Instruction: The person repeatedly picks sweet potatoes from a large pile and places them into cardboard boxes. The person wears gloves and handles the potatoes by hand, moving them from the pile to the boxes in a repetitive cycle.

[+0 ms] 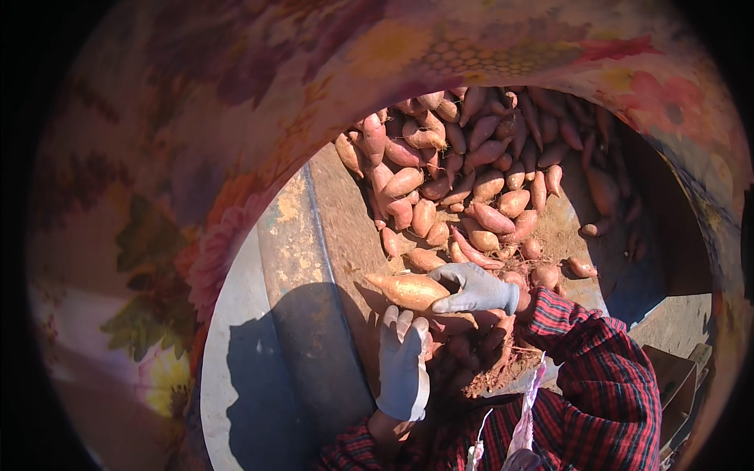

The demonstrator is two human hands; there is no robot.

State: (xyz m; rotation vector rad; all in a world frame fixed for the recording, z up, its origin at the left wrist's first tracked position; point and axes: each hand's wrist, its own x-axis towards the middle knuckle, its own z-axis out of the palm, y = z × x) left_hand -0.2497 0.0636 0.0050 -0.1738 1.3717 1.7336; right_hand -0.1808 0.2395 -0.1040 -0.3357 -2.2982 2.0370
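Note:
In a light knit work glove, my right hand (pixel 474 288) grips one end of a large, pale orange sweet potato (pixel 415 291), thumb below and fingers above. Just beneath that root is my left hand (pixel 403 365), gloved too, its fingertips close to the root's underside; it holds nothing that I can see. A big heap of reddish sweet potatoes (pixel 489 153) spreads beyond my hands over a soil-covered surface. More roots lie in shadow between my wrists, partly hidden by my hands and the plaid sleeves.
A worn metal side wall with a rounded edge (pixel 321 235) runs along the left. Thin roots and loose soil (pixel 489 380) lie near my body. A dark side panel (pixel 677 253) stands at the right, above a wooden crate (pixel 668 377). Flowered fabric (pixel 235 176) frames the view.

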